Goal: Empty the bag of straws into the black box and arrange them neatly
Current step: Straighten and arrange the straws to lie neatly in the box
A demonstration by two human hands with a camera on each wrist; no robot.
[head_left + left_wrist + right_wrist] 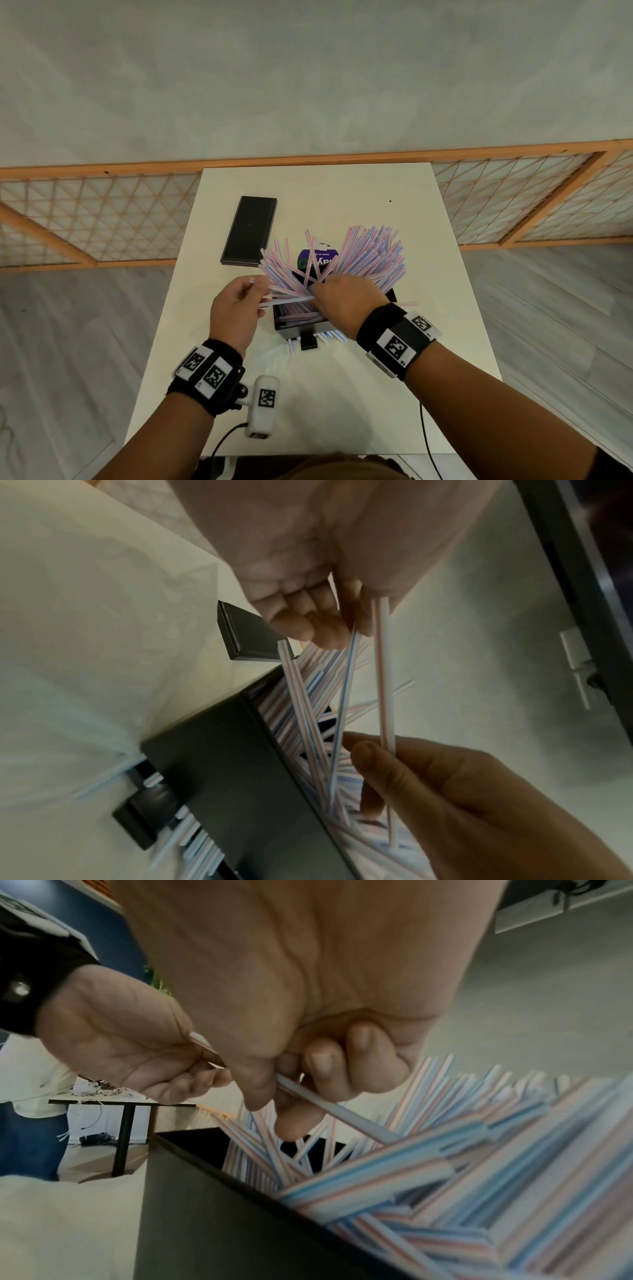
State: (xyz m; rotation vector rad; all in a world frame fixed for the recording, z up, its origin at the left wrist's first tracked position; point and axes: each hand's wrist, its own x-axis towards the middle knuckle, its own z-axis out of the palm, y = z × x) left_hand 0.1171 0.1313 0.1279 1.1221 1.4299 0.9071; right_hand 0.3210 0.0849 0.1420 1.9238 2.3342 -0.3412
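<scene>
The black box [294, 327] stands mid-table, and striped straws [370, 257] fan out of it to the far left and right. Behind them lies the bag's purple label [317, 258]. My left hand [251, 291] is just left of the box and pinches one end of a single straw [287, 301]. My right hand [318, 291] hovers over the box with its fingers curled round the same straw [335, 1112]. The left wrist view shows my left hand [373, 750] pinching that straw [385, 696]. In the right wrist view, my right hand [284, 1096] is above the box wall [205, 1218].
The box's black lid [250, 230] lies flat at the far left of the white table [428, 274]. A few straws [334, 337] and a black tab [308, 342] stick out at the box's near end. A white marked device [263, 407] with a cable sits near the front edge.
</scene>
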